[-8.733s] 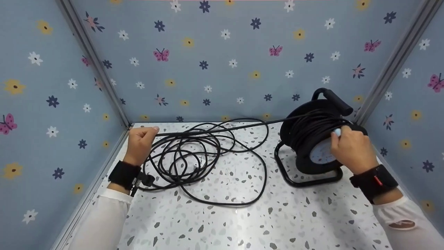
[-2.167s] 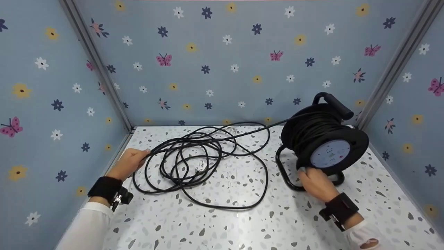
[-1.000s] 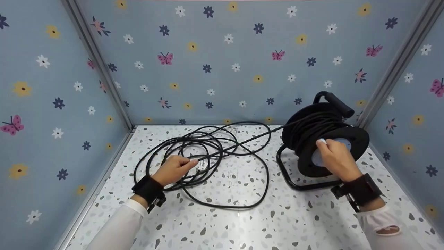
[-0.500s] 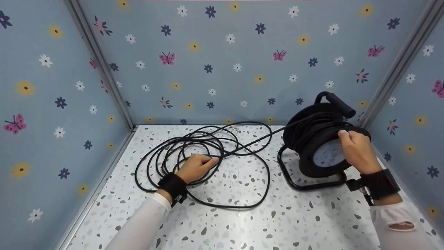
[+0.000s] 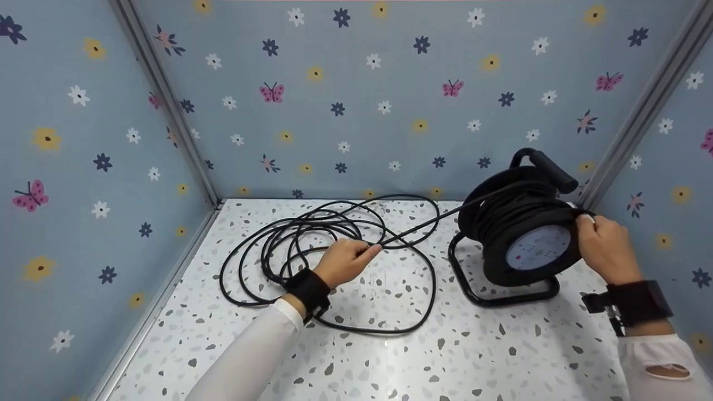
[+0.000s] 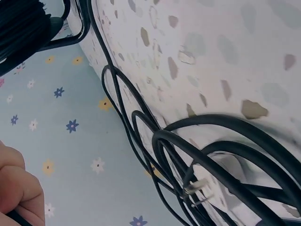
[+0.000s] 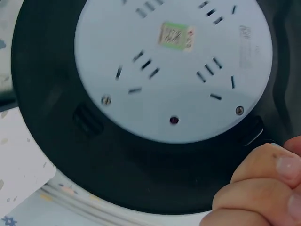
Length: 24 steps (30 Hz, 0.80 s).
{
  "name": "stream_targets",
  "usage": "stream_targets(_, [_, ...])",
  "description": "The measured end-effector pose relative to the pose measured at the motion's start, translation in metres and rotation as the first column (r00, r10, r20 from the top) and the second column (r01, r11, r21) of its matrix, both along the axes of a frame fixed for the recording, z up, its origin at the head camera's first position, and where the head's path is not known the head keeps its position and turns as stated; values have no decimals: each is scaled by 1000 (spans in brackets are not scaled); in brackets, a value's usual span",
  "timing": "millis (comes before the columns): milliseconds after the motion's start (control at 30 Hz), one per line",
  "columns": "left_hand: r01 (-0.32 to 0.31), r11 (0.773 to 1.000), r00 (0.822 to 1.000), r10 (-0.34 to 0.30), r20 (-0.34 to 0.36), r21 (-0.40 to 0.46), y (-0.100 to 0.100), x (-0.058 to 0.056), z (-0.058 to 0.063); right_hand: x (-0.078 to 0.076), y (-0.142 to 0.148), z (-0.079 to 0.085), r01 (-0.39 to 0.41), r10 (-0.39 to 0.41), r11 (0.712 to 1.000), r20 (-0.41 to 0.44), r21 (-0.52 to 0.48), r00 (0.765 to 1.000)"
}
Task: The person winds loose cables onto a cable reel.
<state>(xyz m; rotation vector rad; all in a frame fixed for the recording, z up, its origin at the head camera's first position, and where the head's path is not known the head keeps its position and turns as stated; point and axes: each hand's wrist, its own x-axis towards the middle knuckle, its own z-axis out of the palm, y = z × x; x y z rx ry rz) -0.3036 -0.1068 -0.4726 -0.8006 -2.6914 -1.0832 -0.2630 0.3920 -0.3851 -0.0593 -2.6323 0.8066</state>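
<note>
A black cable reel (image 5: 490,228) with a pale socket face (image 5: 538,248) stands on its tube frame at the right. My right hand (image 5: 610,245) has curled fingers at the right edge of its front disc, gripping it there; what lies inside the fist is hidden. In the right wrist view, those fingers (image 7: 263,183) sit at the disc's rim. My left hand (image 5: 348,262) holds the black cable (image 5: 420,224), which runs taut from its thumb up to the drum. Loose cable loops (image 5: 267,223) lie behind and below the left hand.
A white plug (image 6: 218,176) with metal pins lies among the loops in the left wrist view. Blue flowered panels (image 5: 356,128) enclose the speckled white surface (image 5: 423,367) at the back and sides. The reel's carrying handle (image 5: 554,171) sticks up near the back right corner.
My left hand has drawn in from the far left toward the reel, still holding the cable. My right hand has circled with the turning disc, from its bottom over to its right edge.
</note>
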Motion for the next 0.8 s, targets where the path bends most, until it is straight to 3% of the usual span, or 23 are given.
stream_targets(200, [-1, 1000, 998, 1, -62, 3, 17, -1, -1, 1, 12, -3, 1, -3, 999, 44, 43, 999])
stream_targets(433, [0, 998, 993, -8, -121, -60, 40, 1, -1, 0, 25, -15, 9, -16, 996, 87, 83, 996])
stream_targets(800, [-18, 983, 968, -28, -249, -181, 96, 3, 15, -2, 43, -61, -17, -13, 986, 181, 165, 983])
